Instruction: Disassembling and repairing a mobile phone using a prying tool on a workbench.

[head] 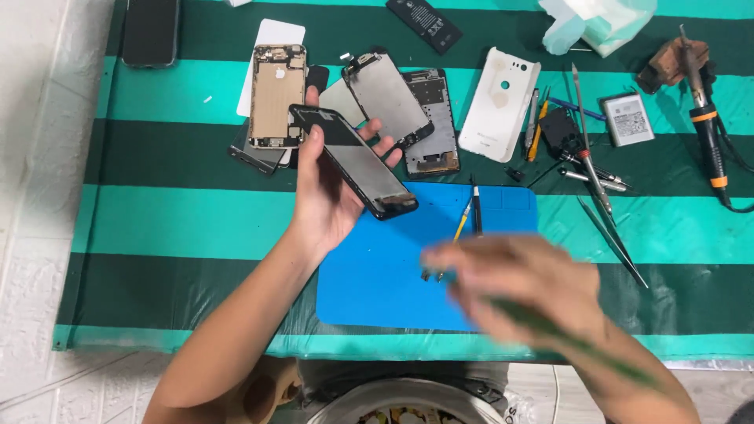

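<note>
Left hand (326, 196) grips a phone screen (357, 161); right hand (510, 286) is a blur over the blue mat (377, 275).

The left hand is raised palm-up, fingers clasped round the dark screen, tilted above the mat's upper left corner. The right hand hovers low over the mat; whether it holds anything I cannot tell. The counter wears a green striped cloth (157, 220), strewn with phone shells, tweezers (613, 235) and a soldering iron (707, 133); white floor surrounds it.

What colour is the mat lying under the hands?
The flat rectangular work mat is bright blue, seen clearly in the head view.
</note>
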